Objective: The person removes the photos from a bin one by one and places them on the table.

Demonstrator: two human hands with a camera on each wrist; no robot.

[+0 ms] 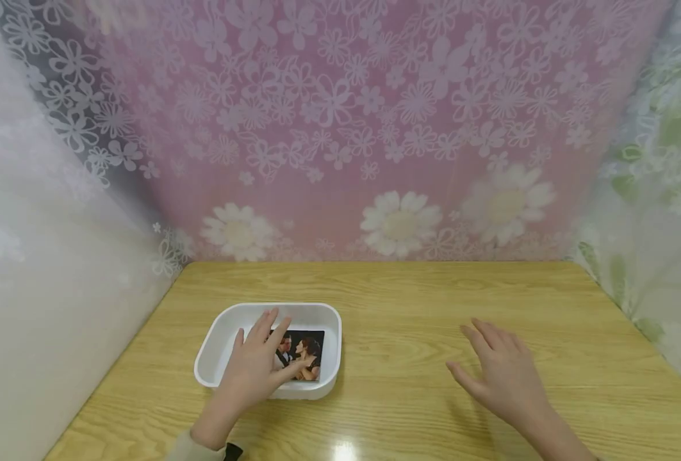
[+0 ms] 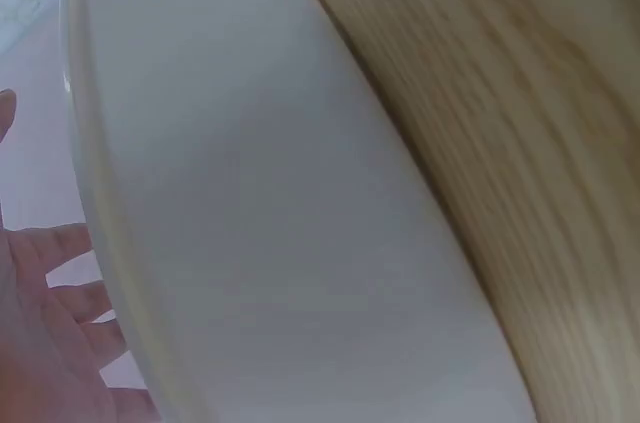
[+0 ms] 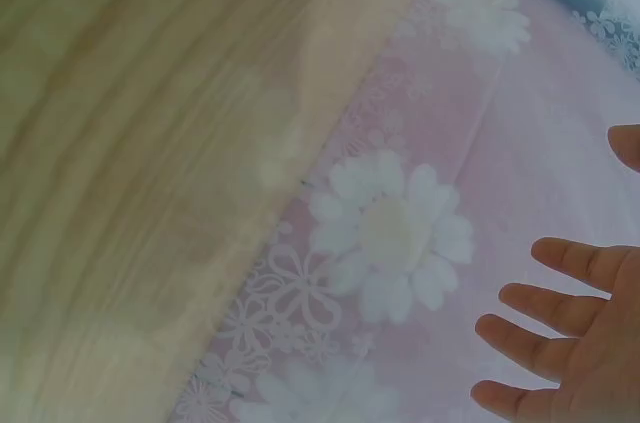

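A white plastic tub [image 1: 213,349] with rounded corners stands on the left half of the table. Inside it lies a dark picture card [image 1: 311,352] showing two people. My left hand [image 1: 254,368] is over the tub with fingers spread and straight, covering the card's left part; whether it touches the card cannot be told. The left wrist view is filled by the tub's outer wall [image 2: 270,193], with the left hand's fingers [image 2: 80,298] beyond its rim. My right hand [image 1: 504,374] hovers above the wood to the right, fingers extended and holding nothing; its fingers [image 3: 540,308] look spread in the right wrist view.
The wood-grain table [image 1: 398,358] is bordered at the back by a pink flowered curtain [image 1: 328,128]. Pale flowered sheets hang at the left side [image 1: 57,256] and the right side [image 1: 663,224]. A dark band shows by the left sleeve [image 1: 196,448].
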